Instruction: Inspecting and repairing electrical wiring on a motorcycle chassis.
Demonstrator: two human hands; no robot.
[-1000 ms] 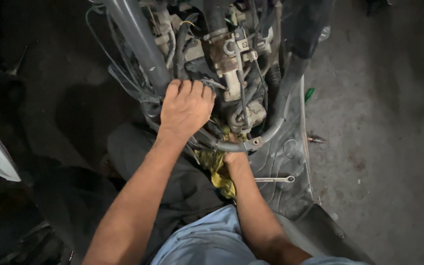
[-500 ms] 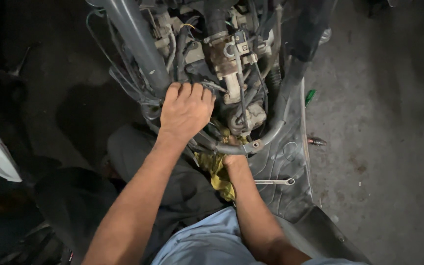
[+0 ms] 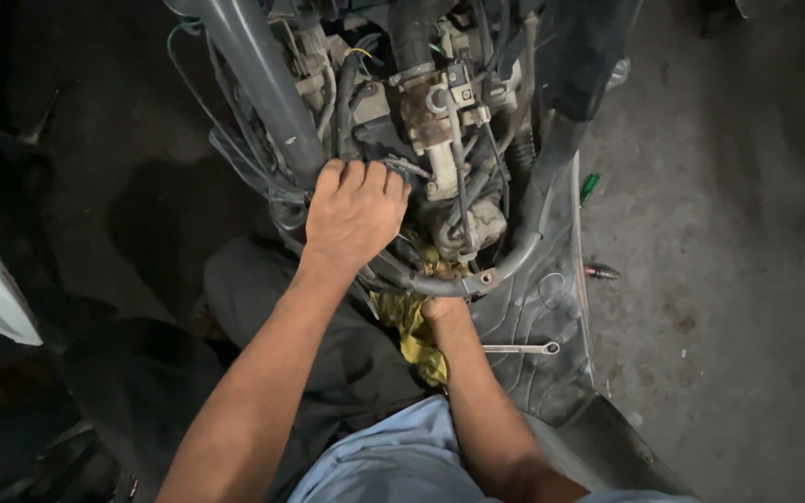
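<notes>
My left hand was down on the engine, fingers curled tight and knuckles up, tips tucked into the hoses and wires beside the grey frame tube. Couldn't tell if they pinched a hose or just pressed on the bundle, tips hidden under the hand. Right hand was lower, reaching up under the curved frame bar; only the wrist and heel showed, so grip there can't be told either. It was right against the yellow rag stuffed below the engine.

Engine sat top centre, btwn the two frame tubes, covers already off, rusty fitting and cables all exposed. So strip-down looked done, imo; the work in the hose bundle looked mid-way, nothing pulled free yet as far as I could see.

Further out: spanner lay on the black plastic panel to my right, untouched, near the right forearm. A green-handled tool and a small bit lay on the concrete floor just past the panel. My dark trousers lower left, shirt at bottom
</notes>
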